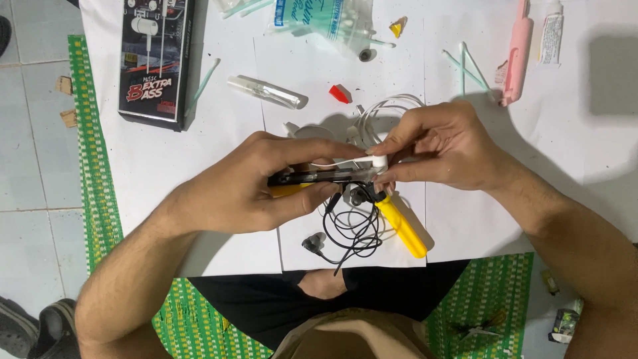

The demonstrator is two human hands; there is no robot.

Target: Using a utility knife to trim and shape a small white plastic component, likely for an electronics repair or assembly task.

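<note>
White paper sheets (199, 146) cover a green woven mat (100, 166) on the floor. Above them, the left hand (256, 186) has its fingers clamped around a slim black phone (312, 177) held edge-on. The right hand (442, 149) pinches a small white plug (379, 161) against the phone's end. Black earphones (352, 229) and a yellow-handled tool (402, 226) lie just below.

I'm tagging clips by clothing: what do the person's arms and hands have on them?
Nothing: the left hand and right hand are bare, with no gloves, rings or watch visible, and both forearms are uncovered, no sleeves in view.
</note>
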